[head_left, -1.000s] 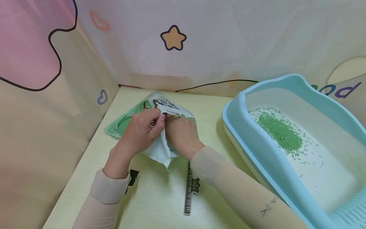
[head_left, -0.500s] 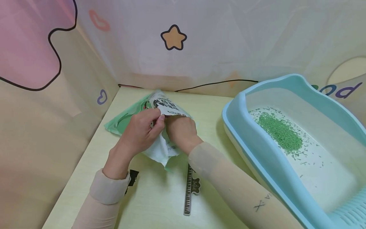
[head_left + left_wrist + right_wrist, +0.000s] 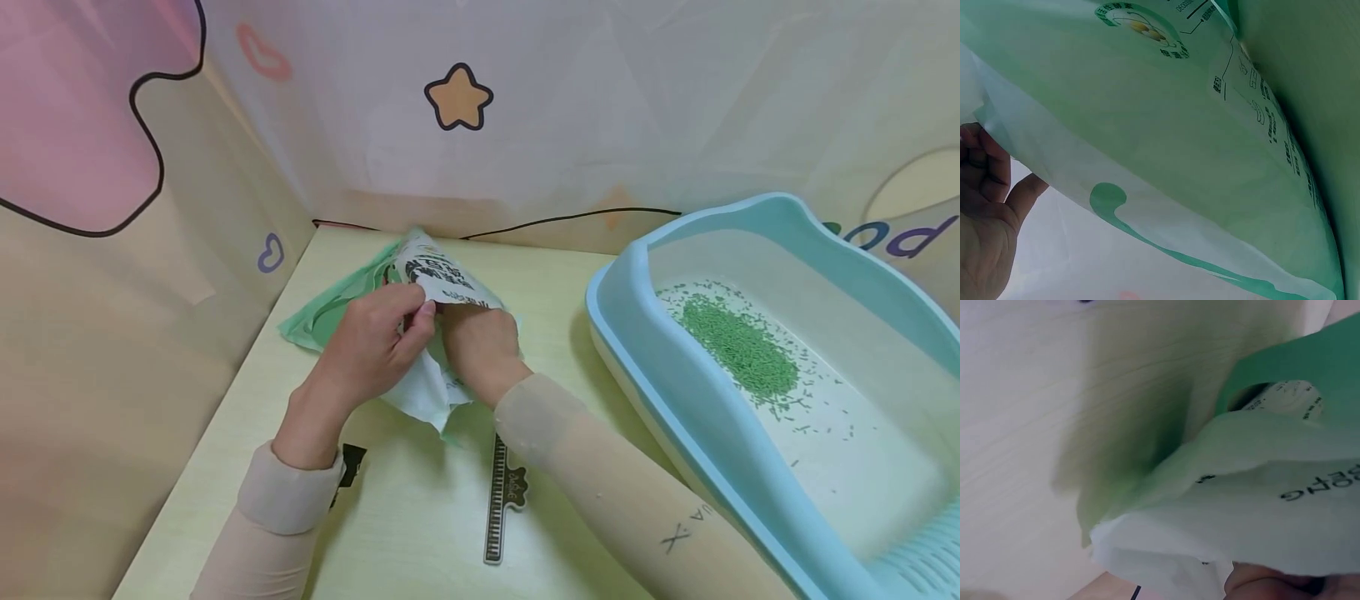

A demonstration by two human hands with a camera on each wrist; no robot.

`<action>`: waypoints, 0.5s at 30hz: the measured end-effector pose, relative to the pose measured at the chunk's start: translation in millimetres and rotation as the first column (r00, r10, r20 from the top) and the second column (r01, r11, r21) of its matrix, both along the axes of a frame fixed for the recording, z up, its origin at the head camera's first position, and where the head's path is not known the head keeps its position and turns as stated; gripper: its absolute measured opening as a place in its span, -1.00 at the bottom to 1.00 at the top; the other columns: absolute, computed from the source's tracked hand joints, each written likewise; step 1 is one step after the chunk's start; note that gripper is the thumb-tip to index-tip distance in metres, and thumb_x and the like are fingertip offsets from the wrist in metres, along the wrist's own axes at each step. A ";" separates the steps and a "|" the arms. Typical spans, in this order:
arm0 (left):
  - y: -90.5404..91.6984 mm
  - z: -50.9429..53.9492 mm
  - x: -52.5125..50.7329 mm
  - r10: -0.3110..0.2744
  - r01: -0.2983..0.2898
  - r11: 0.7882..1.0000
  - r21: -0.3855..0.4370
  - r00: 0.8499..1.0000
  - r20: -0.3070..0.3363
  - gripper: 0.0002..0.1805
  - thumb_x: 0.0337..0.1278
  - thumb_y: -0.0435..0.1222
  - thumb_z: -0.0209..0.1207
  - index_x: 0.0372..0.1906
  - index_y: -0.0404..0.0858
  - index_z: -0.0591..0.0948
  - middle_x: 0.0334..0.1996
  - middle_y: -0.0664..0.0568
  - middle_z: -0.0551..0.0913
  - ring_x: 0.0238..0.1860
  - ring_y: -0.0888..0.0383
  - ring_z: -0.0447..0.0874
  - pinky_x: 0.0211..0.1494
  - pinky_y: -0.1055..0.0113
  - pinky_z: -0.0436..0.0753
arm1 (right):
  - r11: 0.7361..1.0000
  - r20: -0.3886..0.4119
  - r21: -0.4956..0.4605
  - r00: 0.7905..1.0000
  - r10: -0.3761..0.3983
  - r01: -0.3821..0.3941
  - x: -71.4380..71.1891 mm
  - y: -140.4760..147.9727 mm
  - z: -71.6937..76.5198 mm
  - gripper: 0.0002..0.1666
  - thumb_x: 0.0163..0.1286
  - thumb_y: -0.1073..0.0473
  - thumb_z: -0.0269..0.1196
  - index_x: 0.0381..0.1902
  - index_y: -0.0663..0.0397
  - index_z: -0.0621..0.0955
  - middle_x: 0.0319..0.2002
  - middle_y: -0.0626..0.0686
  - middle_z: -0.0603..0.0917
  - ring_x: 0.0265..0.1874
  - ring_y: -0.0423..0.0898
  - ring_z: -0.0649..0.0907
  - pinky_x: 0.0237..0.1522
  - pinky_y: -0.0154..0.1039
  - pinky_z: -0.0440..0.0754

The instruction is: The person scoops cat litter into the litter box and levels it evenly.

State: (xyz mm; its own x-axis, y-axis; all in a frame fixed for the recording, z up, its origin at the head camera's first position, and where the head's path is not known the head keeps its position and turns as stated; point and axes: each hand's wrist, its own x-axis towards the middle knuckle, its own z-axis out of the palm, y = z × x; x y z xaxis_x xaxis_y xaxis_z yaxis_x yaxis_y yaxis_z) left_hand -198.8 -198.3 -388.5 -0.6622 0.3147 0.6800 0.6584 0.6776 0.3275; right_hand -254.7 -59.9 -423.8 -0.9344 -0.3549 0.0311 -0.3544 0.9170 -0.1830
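A green-and-white plastic cat litter bag [image 3: 423,393] lies on the table, its torn mouth facing me in the head view. My left hand [image 3: 372,340] pinches the bag's edge between thumb and curled fingers. In the left wrist view the same hand [image 3: 988,231] is at the far left, by the bag's rim. My right hand [image 3: 483,354] reaches into the mouth up to about the wrist, so its fingers are hidden by the plastic. Only a small part of that hand [image 3: 1269,589] shows at the bottom of the right wrist view, under the bag's white side.
A blue-and-white litter box [image 3: 678,350] stands on the right, with green pellets [image 3: 742,350] scattered over its floor. A dark comb-shaped ruler [image 3: 497,508] lies in front of the bag. Beside my left wrist is a small black item [image 3: 352,464]. Printed curtains hang behind and left.
My right hand and forearm have shifted slightly, still inside the bag. The bag's printed top flap has bent and risen a little. The left hand keeps its place on the edge.
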 end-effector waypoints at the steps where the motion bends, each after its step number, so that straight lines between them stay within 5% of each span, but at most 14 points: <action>1: 0.2 -0.1 0.0 0.000 0.000 1.000 0.000 1.000 0.004 -0.67 0.32 -0.39 0.03 -0.60 -0.18 0.30 -0.63 0.07 0.21 -0.53 0.16 0.24 -0.43 0.35 0.24 | 1.000 -0.009 0.002 1.000 0.004 -0.004 -0.2 0.4 -1.2 -0.79 0.62 0.07 0.04 -0.09 -0.12 0.63 -0.32 -0.05 0.71 -0.44 -0.05 0.66 -0.39 -0.01 0.72; 15: -0.1 -0.6 -1.7 0.075 -0.075 0.997 -0.006 0.996 0.050 -0.70 0.35 -0.37 0.01 -0.56 -0.22 0.31 -0.64 0.04 0.21 -0.55 0.15 0.21 -0.46 0.35 0.21 | 0.992 0.079 -0.096 0.993 0.086 -0.078 -3.8 9.2 -4.7 -0.64 0.66 0.03 -0.02 0.27 -0.05 0.51 -0.31 0.07 0.69 -0.41 0.01 0.64 -0.44 -0.10 0.61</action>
